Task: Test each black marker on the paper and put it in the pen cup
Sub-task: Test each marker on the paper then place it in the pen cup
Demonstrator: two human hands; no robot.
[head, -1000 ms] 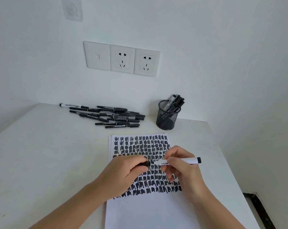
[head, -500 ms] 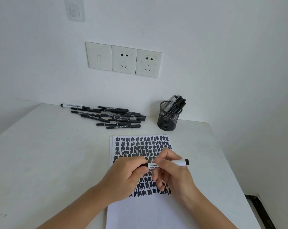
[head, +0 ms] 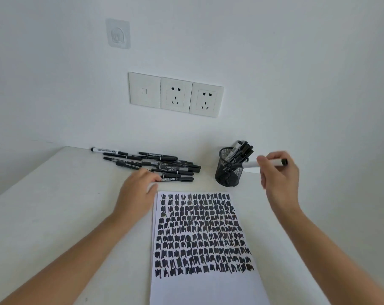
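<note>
Right hand (head: pixel 278 172) raised, fingers pinched; left hand (head: pixel 137 190) reaching, loosely open.

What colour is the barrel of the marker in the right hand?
White barrel with a black end cap, held in the right hand; the head view shows it.

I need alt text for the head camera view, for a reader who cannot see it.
The right hand holds a white marker beside a mesh pen cup, while the left hand reaches a pile of black markers behind scribbled paper.

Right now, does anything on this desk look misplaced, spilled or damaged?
Nothing stands out. The untested markers lie in a loose pile, the pen cup stands upright, the paper lies flat, and no ink shows off it. The right hand holds a white marker beside the cup.
</note>
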